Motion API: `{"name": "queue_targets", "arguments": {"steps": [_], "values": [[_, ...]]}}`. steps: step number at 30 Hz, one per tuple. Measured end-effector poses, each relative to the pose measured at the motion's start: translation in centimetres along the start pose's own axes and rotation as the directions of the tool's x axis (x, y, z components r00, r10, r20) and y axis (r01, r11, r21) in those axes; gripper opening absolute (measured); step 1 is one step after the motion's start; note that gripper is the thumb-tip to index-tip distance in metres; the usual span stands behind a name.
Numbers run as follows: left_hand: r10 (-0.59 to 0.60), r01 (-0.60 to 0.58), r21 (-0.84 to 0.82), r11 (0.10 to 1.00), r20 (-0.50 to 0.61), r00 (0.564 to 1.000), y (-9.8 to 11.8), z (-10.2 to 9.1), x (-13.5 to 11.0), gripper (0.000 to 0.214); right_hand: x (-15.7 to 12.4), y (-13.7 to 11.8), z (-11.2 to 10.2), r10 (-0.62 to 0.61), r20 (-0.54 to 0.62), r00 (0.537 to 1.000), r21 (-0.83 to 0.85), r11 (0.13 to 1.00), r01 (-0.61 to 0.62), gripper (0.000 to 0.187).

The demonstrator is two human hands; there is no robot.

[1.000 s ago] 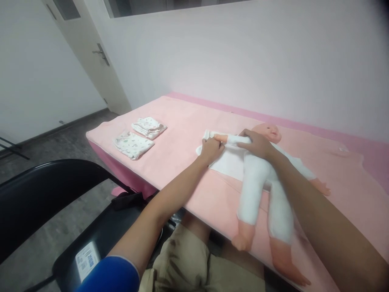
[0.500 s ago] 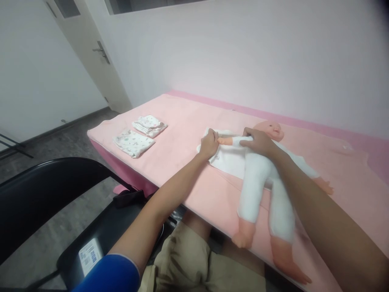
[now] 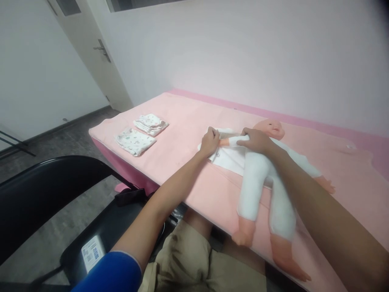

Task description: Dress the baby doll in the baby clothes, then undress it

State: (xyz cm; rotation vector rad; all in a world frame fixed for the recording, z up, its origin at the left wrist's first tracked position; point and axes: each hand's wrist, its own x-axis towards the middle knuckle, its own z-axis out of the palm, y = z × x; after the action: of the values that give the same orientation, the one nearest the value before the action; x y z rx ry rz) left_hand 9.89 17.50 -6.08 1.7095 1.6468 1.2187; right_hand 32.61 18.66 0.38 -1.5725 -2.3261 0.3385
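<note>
A baby doll [image 3: 264,178] in a white one-piece suit lies on its back on the pink padded table [image 3: 182,121], head toward the wall. A white garment [image 3: 227,158] is spread under its near arm. My left hand [image 3: 209,142] is closed around the garment's sleeve end at the doll's hand. My right hand [image 3: 255,142] is closed over the doll's sleeved forearm, fingers wrapped on it. The doll's other arm stretches toward the right.
Two folded patterned baby cloths [image 3: 135,140] [image 3: 151,123] lie near the table's left end. A black chair [image 3: 45,190] stands at my left, with a labelled black seat below. A door [image 3: 91,48] is at the back left.
My left hand has slid a little along the sleeve toward the doll's hand and closed tighter. The doll's bare forearm shows less than before. My right hand has stayed on the arm.
</note>
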Motion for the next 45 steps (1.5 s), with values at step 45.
{"name": "queue_targets", "arguments": {"steps": [45], "values": [[0.133,-0.103,0.174,0.979,-0.168,0.977,1.3,-0.9,-0.2,0.021,0.3,0.2,0.8,-0.061,-0.141,0.988,-0.067,0.996,0.052,0.033]]}}
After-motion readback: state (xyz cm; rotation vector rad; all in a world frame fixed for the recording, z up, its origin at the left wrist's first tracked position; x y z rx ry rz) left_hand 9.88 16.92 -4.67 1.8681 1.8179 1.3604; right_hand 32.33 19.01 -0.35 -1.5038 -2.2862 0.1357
